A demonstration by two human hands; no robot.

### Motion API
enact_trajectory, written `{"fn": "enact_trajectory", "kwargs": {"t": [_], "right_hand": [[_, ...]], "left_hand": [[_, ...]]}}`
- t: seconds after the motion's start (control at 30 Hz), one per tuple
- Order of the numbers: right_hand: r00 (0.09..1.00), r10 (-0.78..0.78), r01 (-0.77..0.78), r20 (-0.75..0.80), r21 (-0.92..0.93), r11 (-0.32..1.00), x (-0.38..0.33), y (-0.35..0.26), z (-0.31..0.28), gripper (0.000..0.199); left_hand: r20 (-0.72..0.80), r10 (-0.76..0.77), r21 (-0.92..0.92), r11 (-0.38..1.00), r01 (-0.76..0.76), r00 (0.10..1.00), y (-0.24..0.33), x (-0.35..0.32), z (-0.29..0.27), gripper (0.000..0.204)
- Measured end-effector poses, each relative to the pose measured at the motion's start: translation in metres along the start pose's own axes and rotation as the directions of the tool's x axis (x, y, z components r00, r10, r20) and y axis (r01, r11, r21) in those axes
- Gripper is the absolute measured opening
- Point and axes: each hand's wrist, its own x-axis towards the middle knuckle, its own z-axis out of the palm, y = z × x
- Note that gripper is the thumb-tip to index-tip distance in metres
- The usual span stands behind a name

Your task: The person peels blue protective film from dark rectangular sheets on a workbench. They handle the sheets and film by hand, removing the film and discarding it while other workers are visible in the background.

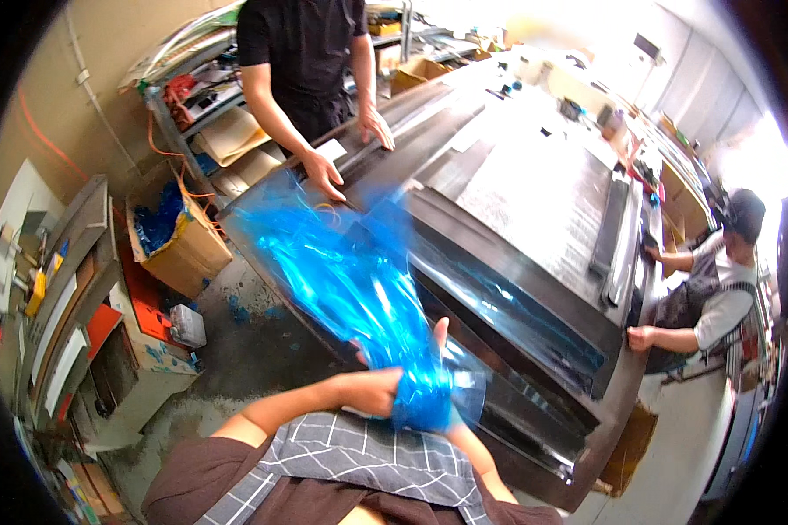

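One hand, the left (376, 391), clasps bunched blue film (346, 284), elbow bent.

A beige wall (105, 44) stands at left, a grey shelf rack (172, 133) before it. Stained grey floor (236, 350) shows near left. A dark counter (617, 381) stretches from near to far; white light (775, 157) glares at far right.

Plastic film (341, 280) partly over the table (620, 398), cardboard box (188, 258) (more film (156, 223) inside) to the left
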Motion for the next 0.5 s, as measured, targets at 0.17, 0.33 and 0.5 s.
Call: {"fn": "enact_trajectory", "kwargs": {"t": [0.17,0.33,0.5], "right_hand": [[0.993,0.071,-0.071,0.094,0.0,0.997,0.009,-0.023,-0.03,0.064],[0.926,-0.163,0.306,0.34,-0.426,0.851,-0.013,-0.009,-0.015,0.06],[0.792,0.103,0.542,0.601,-0.616,-0.572,-0.025,0.076,0.043,0.067]], "left_hand": [[-0.008,-0.284,-0.568,0.79,0.229,0.959,-0.024,-0.055,0.047,0.049],[-0.571,0.074,-0.146,0.971,-0.19,0.818,-0.015,-0.098,0.067,0.046],[-0.777,0.141,-0.083,0.943,-0.323,0.613,-0.012,-0.144,0.076,0.046]]}}
